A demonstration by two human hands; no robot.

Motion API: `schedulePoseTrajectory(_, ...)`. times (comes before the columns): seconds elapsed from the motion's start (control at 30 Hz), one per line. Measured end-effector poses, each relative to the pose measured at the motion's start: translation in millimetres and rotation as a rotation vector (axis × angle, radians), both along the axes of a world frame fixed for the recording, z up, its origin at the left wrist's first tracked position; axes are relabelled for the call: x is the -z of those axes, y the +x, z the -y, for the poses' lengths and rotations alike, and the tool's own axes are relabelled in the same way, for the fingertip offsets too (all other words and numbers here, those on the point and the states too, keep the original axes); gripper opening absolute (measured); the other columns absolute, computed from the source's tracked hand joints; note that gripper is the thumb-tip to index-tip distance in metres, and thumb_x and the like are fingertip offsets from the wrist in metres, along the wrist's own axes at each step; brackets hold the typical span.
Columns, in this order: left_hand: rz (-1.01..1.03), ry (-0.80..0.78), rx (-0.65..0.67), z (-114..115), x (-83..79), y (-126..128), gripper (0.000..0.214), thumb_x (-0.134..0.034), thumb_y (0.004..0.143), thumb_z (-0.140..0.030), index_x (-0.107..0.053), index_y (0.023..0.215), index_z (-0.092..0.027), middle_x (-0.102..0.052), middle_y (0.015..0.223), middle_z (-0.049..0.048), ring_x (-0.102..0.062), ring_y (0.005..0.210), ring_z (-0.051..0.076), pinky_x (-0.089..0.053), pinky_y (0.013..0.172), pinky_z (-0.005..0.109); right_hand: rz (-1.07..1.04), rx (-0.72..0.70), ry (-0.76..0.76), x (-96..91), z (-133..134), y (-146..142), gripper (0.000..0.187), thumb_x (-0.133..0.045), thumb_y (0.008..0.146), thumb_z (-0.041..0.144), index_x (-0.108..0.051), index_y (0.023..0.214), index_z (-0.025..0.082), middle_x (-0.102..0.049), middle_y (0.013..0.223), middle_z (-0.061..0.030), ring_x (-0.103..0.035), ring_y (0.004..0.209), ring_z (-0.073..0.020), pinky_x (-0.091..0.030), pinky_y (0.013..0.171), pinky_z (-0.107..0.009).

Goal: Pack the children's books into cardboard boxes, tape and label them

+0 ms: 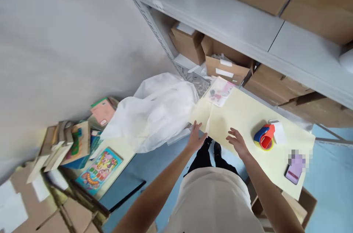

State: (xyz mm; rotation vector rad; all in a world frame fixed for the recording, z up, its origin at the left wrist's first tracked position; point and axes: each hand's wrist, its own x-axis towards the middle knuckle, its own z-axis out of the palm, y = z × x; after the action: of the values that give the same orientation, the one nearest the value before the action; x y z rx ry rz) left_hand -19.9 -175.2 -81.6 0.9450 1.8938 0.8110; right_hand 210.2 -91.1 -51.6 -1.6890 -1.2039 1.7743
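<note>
My left hand (196,139) is over the near edge of the pale yellow table (242,108), its fingers spread. A thin white strip (209,119) runs down the tabletop to beside its thumb; whether they touch I cannot tell. My right hand (238,142) hovers at the same edge, fingers apart, holding nothing. Beyond both hands, a flat booklet or packet with pink pictures (220,91) lies at the table's far left corner. To the right hand's right stands a red and blue tape dispenser (264,137), with a small white item (280,132) beside it.
White plastic sheeting (157,111) is heaped at the left. Stacked books (78,143) and a colourful picture book (99,170) lie on another table surface. A phone (294,172) rests at the right. Metal shelving (209,3) with cardboard boxes (227,65) stands behind.
</note>
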Motion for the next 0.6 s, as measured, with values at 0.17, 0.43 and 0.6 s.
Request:
schedulePoseTrajectory(0.17,0.067,-0.033,-0.346,81.3,-16.7,3.4,0.058,-0.063,0.082,-0.054,-0.055,0.132,-0.027,-0.031,0.161,0.0116,-0.04,0.142,0.038,-0.049,0.104,0.05,-0.106,-0.111,-0.028,-26.8,12.8,-8.8,0.058,-0.077,0.061,0.048,-0.065,0.112,0.025,-0.069,0.108,-0.007,-0.068,0.081,-0.0204,-0.053,0.078,-0.038)
schedulePoseTrajectory(0.43,0.161,0.0,-0.703,204.1,-52.6,-10.5,0.063,-0.076,0.064,-0.06,-0.068,0.11,-0.018,-0.068,0.128,0.0175,-0.069,0.107,0.035,-0.054,0.095,0.049,-0.14,-0.44,-0.032,-26.8,34.2,-58.9,0.057,-0.083,0.055,0.055,-0.072,0.1,0.023,-0.073,0.105,-0.0082,-0.068,0.092,-0.0263,-0.053,0.082,-0.039)
schedulePoseTrajectory(0.6,0.233,-0.038,-0.779,275.9,-57.8,-13.5,0.072,-0.076,0.063,-0.062,-0.067,0.118,-0.016,-0.064,0.133,0.0193,-0.066,0.114,0.035,-0.053,0.096,0.044,-0.161,-0.615,0.02,-26.2,67.2,-102.6,0.061,-0.082,0.054,0.063,-0.073,0.099,0.022,-0.075,0.102,-0.0088,-0.07,0.09,-0.028,-0.055,0.08,-0.04)
